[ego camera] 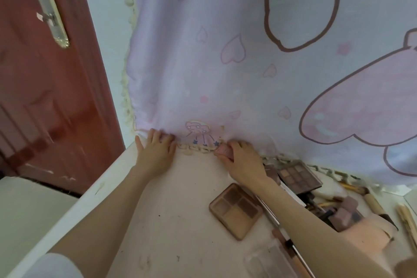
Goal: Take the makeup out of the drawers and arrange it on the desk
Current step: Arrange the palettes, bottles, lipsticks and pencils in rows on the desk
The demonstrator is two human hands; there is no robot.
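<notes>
My left hand [155, 151] lies flat at the back of the surface [176, 210], where the hanging cloth [225, 74] meets it, probably to steady the cloth. My right hand [242, 160] grips a small pink makeup item [222, 149] to set it there. Palettes [235, 210] wait right; a red door [45, 97] stands left.

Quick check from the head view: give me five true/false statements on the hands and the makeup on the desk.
1. The right hand grips a small pink item. True.
2. The left hand holds a brush. False: it holds nothing and rests by the cloth.
3. The four-pan palette lies on the desk. True.
4. The dark palette lies left of the left hand. False: it is right of the right hand.
5. The door stands right of the desk. False: left.
</notes>
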